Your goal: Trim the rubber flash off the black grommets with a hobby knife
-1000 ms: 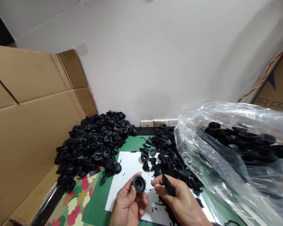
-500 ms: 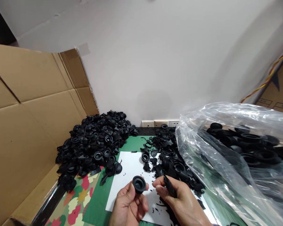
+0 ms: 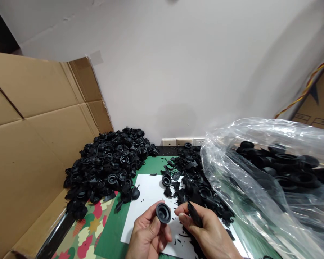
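Between the thumb and fingers of my left hand [image 3: 148, 233] is a round black rubber cap [image 3: 163, 213], its hollow, ringed side turned up toward me. My right hand [image 3: 202, 226], just to the right and apart from the cap, is closed around a slim dark pointed tool [image 3: 194, 214]; its exact kind is not clear. Both hands are over a white sheet [image 3: 143, 212] dotted with small black scraps. Another ringed black part [image 3: 166, 180] lies near the sheet's top edge.
A big heap of black rubber parts [image 3: 110, 162] leans against a cardboard box [image 3: 43, 118] on the left. Black trimmings [image 3: 189, 165] are spread right of the sheet. On the right, a clear plastic bag [image 3: 218, 154] holds larger black rings. Wall sockets [image 3: 169, 142] are behind.
My left hand has shifted slightly right and turned the rubber cap, bringing it nearer my right hand. The right hand and its tool have hardly moved.
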`<state>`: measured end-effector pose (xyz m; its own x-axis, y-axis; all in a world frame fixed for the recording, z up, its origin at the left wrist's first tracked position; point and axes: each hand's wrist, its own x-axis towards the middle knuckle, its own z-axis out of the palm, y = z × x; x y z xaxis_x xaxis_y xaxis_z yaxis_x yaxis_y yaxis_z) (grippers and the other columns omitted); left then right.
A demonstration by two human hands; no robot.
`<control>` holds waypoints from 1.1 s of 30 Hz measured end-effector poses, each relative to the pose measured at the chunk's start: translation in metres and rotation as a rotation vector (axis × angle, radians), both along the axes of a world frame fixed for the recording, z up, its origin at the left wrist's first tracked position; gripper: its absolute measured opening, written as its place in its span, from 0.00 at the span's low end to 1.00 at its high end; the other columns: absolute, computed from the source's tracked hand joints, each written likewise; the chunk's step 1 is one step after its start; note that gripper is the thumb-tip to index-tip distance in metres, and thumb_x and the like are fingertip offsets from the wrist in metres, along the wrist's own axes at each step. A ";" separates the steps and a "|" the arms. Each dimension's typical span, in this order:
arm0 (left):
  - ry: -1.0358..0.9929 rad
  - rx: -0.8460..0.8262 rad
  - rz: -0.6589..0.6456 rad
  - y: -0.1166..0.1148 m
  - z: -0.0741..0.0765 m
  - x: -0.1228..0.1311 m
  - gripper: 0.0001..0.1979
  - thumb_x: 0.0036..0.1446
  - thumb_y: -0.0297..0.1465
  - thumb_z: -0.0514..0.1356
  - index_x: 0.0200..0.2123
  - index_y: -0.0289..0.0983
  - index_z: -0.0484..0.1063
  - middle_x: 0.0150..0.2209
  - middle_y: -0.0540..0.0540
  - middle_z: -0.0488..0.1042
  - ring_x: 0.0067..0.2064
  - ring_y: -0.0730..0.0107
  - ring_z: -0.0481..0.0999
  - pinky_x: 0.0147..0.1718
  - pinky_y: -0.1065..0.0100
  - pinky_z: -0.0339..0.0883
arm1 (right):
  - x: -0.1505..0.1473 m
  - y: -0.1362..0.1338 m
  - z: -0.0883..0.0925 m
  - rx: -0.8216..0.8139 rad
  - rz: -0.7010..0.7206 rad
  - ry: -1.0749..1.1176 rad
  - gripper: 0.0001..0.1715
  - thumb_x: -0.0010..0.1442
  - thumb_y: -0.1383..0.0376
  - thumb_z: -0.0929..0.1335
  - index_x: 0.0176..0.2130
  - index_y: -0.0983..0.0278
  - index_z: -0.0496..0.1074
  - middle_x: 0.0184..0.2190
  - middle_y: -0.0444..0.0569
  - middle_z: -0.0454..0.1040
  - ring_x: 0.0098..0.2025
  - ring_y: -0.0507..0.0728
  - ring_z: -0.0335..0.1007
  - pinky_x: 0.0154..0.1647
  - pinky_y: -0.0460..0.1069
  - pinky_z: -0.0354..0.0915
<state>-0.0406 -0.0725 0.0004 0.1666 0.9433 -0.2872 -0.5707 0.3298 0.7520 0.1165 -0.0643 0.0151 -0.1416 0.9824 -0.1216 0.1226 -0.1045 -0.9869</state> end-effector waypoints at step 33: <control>0.050 -0.033 0.023 0.003 -0.006 0.003 0.18 0.41 0.32 0.70 0.39 0.35 0.78 0.18 0.47 0.74 0.18 0.75 0.69 0.20 0.75 0.57 | -0.003 0.000 -0.006 0.045 -0.049 0.039 0.15 0.51 0.55 0.64 0.25 0.64 0.69 0.19 0.42 0.66 0.24 0.53 0.60 0.26 0.46 0.56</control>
